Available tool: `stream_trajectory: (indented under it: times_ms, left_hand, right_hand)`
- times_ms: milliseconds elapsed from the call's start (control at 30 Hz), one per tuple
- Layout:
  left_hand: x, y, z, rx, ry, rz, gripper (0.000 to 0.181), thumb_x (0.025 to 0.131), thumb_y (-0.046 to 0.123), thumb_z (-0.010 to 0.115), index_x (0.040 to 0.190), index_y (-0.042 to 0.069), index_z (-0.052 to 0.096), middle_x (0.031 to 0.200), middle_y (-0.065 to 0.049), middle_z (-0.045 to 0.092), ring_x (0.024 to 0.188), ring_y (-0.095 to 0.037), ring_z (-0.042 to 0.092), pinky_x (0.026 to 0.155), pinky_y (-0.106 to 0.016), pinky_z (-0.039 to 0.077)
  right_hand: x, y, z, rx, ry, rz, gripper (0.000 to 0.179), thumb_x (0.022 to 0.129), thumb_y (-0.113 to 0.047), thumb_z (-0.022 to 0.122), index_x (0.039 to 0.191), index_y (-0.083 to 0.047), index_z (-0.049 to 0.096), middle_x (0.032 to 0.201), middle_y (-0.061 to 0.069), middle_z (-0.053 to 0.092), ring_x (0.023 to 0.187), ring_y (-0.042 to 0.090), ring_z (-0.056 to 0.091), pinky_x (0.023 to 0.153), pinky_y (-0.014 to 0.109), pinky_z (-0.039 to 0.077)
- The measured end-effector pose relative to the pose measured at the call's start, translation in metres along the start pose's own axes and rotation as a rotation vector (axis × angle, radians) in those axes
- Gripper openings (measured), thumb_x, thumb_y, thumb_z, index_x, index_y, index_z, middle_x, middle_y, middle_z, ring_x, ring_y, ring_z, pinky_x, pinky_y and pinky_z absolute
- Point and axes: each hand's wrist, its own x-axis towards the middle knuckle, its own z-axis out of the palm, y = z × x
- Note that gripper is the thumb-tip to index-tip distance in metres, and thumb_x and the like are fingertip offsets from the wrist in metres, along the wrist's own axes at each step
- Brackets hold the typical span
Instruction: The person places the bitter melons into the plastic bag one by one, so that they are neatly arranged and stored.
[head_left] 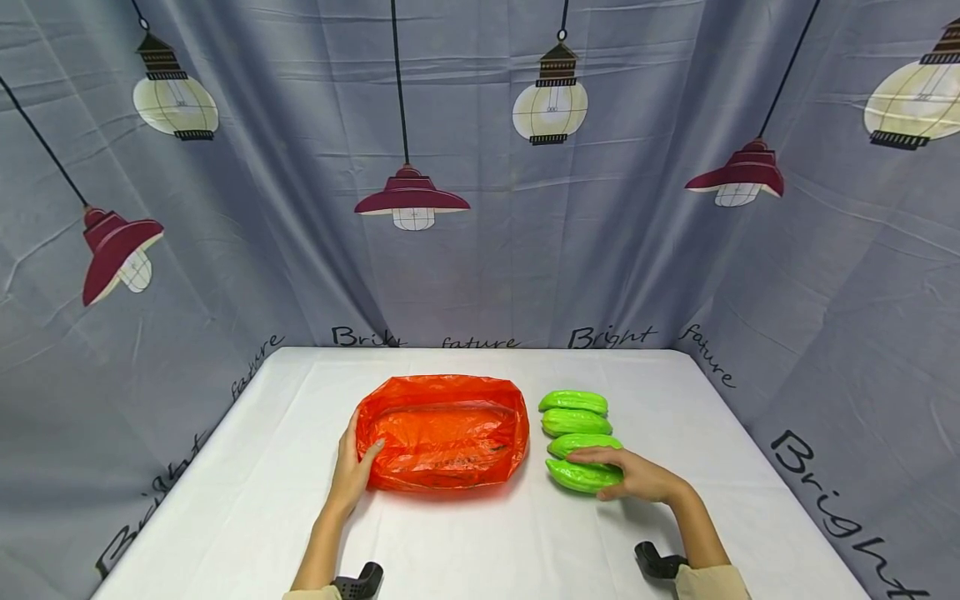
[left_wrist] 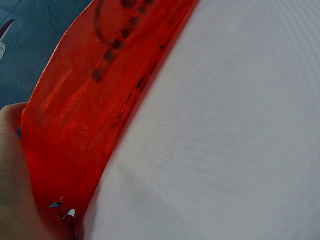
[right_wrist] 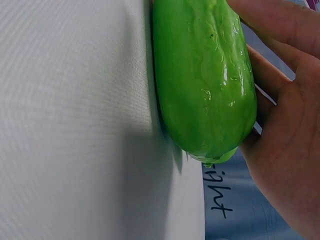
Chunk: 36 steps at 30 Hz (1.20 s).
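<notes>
An open red plastic bag [head_left: 442, 433] lies on the white table. My left hand [head_left: 352, 467] holds its left side, thumb inside the rim and the other fingers outside. In the left wrist view, part of that hand [left_wrist: 12, 170] shows at the red plastic [left_wrist: 85, 115]. Right of the bag, several bright green, ridged bitter melons lie in a column. My right hand [head_left: 637, 477] grips the nearest bitter melon [head_left: 581, 476], with fingers over its far side and thumb on the near side. This glossy bitter melon [right_wrist: 205, 80] rests on the tabletop in the right wrist view.
Beyond the gripped one lie the other bitter melons [head_left: 576, 422], close together. The white tablecloth [head_left: 465, 550] reaches back to a grey-blue curtain [head_left: 480, 275] printed with lamps and lettering. Black wrist mounts [head_left: 660, 561] sit on both forearms.
</notes>
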Motion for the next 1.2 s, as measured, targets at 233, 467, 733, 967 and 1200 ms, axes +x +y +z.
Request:
stream_trajectory:
  times_ms: [233, 467, 733, 967, 1200]
  left_hand:
    - [0.000, -0.001, 0.000, -0.005, 0.001, 0.008, 0.074, 0.090, 0.025, 0.056, 0.148, 0.009, 0.013, 0.145, -0.025, 0.016, 0.133, -0.040, 0.015, 0.104, -0.059, 0.012]
    - [-0.003, 0.010, -0.001, 0.005, 0.003, 0.018, 0.071, 0.091, 0.017, 0.055, 0.147, 0.003, 0.013, 0.143, -0.028, 0.017, 0.131, -0.043, 0.016, 0.103, -0.060, 0.013]
    - [-0.008, 0.036, -0.004, -0.015, -0.012, 0.025, 0.070, 0.090, 0.010, 0.053, 0.144, -0.007, 0.012, 0.141, -0.035, 0.015, 0.129, -0.049, 0.014, 0.102, -0.063, 0.012]
    - [0.000, 0.001, 0.000, 0.015, 0.003, 0.025, 0.074, 0.090, 0.019, 0.056, 0.147, 0.005, 0.012, 0.144, -0.027, 0.017, 0.131, -0.043, 0.017, 0.103, -0.060, 0.014]
    - [0.000, -0.002, 0.001, -0.008, 0.024, 0.050, 0.074, 0.088, 0.021, 0.058, 0.147, 0.006, 0.017, 0.145, -0.025, 0.019, 0.132, -0.041, 0.018, 0.104, -0.059, 0.012]
  right_hand:
    - [0.001, -0.001, 0.001, 0.031, -0.003, 0.032, 0.065, 0.073, -0.011, 0.071, 0.134, -0.014, 0.050, 0.138, 0.009, 0.044, 0.126, 0.038, 0.033, 0.097, 0.064, 0.022]
    - [0.001, -0.001, 0.001, -0.004, -0.005, 0.031, 0.068, 0.070, -0.006, 0.071, 0.134, -0.017, 0.051, 0.138, 0.004, 0.045, 0.127, 0.032, 0.036, 0.100, 0.056, 0.026]
    - [0.001, -0.003, 0.002, -0.017, 0.011, 0.035, 0.067, 0.069, -0.004, 0.071, 0.132, -0.017, 0.052, 0.136, 0.002, 0.048, 0.126, 0.028, 0.039, 0.100, 0.050, 0.029]
    - [-0.001, -0.006, 0.002, -0.053, 0.041, 0.073, 0.064, 0.070, -0.009, 0.072, 0.131, -0.020, 0.054, 0.132, -0.001, 0.051, 0.123, 0.025, 0.042, 0.098, 0.048, 0.034]
    - [0.000, -0.011, 0.001, 0.045, 0.059, 0.073, 0.061, 0.074, -0.015, 0.072, 0.132, -0.015, 0.053, 0.132, 0.005, 0.051, 0.117, 0.025, 0.046, 0.090, 0.049, 0.042]
